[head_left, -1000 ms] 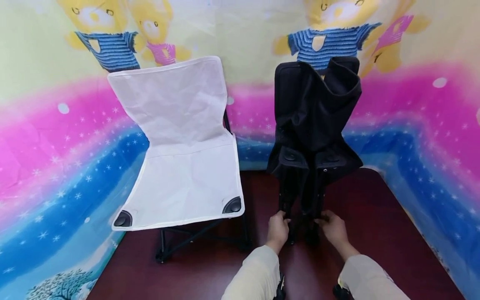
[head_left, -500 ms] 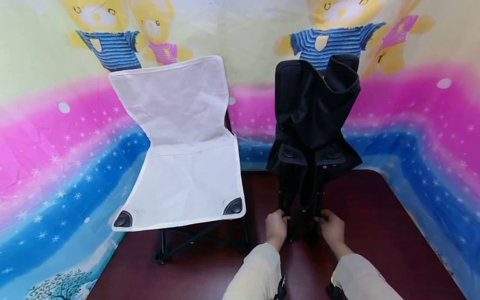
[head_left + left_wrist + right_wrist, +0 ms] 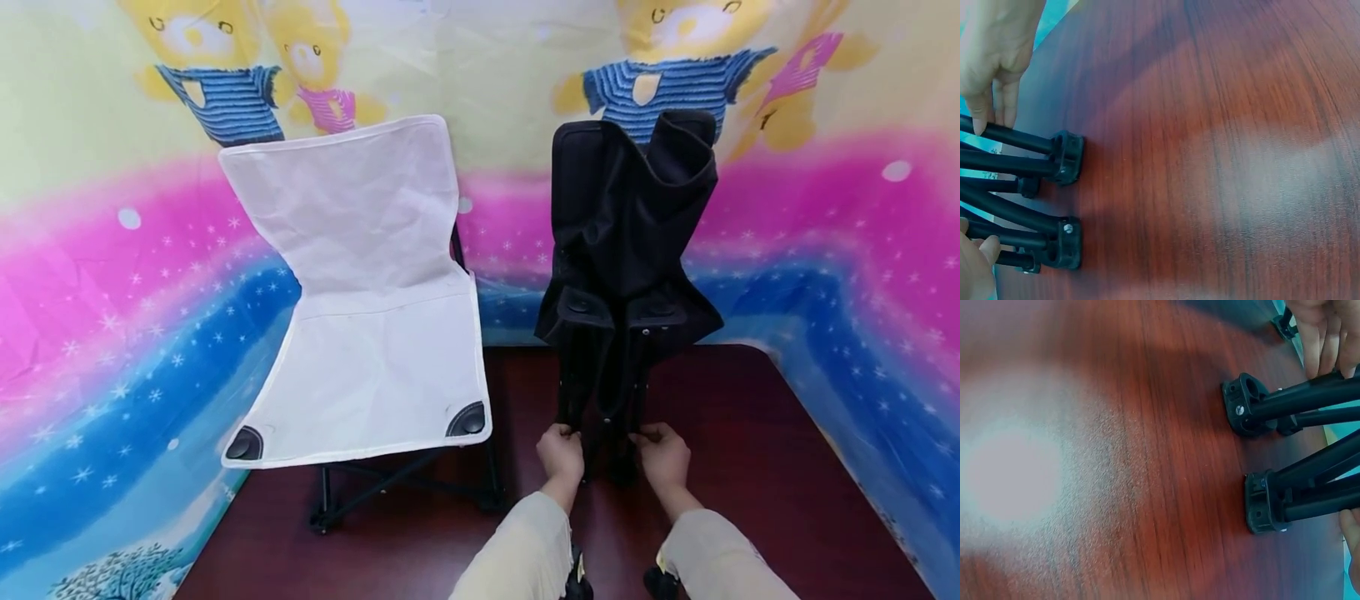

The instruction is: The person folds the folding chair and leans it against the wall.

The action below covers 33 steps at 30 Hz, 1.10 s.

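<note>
A black folding chair [image 3: 630, 217] stands partly folded at the right in the head view. Its fabric sags in creases and its legs are drawn close together. My left hand [image 3: 562, 454] pinches a black leg tube low on the left side. On the opposite side, my right hand [image 3: 663, 458] grips another tube between thumb and fingers. In the left wrist view, black plastic feet [image 3: 1069, 240] rest on the table, with both hands on the tubes above. The right wrist view shows two larger feet [image 3: 1264, 503] apart from each other.
An unfolded white folding chair [image 3: 360, 317] with black corner patches stands close by on the left. Both chairs are on a dark red wood table [image 3: 750, 433]. A printed cloth backdrop [image 3: 825, 208] with bears hangs behind and along the sides.
My left hand has shifted very slightly on its tube, and the legs have barely moved. Both hands keep hold of the black chair's legs. The view has tilted a little.
</note>
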Each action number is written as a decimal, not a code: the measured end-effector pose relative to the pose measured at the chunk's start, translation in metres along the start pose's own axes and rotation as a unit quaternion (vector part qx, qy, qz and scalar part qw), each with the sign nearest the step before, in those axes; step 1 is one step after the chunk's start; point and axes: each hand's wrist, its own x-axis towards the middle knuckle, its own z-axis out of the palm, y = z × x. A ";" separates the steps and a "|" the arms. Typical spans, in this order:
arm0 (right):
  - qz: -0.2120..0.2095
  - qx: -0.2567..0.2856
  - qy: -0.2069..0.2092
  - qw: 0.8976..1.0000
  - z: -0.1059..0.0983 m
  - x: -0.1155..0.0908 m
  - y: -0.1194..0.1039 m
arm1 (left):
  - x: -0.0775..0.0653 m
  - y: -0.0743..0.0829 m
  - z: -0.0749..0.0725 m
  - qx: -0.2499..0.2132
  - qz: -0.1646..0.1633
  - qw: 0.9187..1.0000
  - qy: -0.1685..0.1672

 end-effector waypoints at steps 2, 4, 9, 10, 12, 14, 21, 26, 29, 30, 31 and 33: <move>0.000 0.001 0.004 1.000 0.001 0.001 -0.001 | 0.000 -0.002 0.002 -0.023 -0.007 1.000 -0.007; 0.002 0.007 0.005 1.000 0.001 0.001 -0.002 | 0.000 -0.004 0.003 -0.038 -0.011 0.999 -0.018; 0.007 0.009 0.010 1.000 0.003 0.002 -0.006 | -0.001 -0.005 0.000 -0.045 -0.007 0.997 -0.058; 0.007 0.004 0.011 1.000 0.004 0.003 -0.006 | -0.001 -0.004 -0.001 -0.045 -0.006 0.996 -0.071; 0.007 -0.009 0.014 1.000 0.005 0.003 -0.007 | 0.000 -0.004 -0.002 -0.045 -0.009 0.994 -0.097; 0.012 -0.015 0.016 1.000 0.006 0.003 -0.009 | 0.001 -0.004 -0.003 -0.048 -0.009 0.991 -0.125; 0.033 -0.008 0.007 0.999 0.012 0.006 -0.011 | 0.022 -0.045 0.031 -0.036 0.059 0.986 -0.153; 0.040 0.010 -0.006 0.999 0.014 0.009 -0.014 | 0.041 -0.080 0.050 -0.100 0.050 0.978 -0.174; 0.043 0.016 -0.010 0.999 0.014 0.010 -0.016 | 0.029 -0.030 0.021 -0.097 -0.012 0.977 -0.189; 0.044 0.017 -0.011 0.999 0.015 0.010 -0.017 | 0.026 -0.014 0.013 -0.089 -0.034 0.977 -0.193; 0.048 0.017 -0.012 0.999 0.015 0.010 -0.018 | 0.024 -0.004 0.008 -0.078 -0.044 0.977 -0.195; 0.056 0.018 -0.017 0.998 0.016 0.011 -0.019 | 0.025 0.005 0.006 -0.061 -0.063 0.975 -0.205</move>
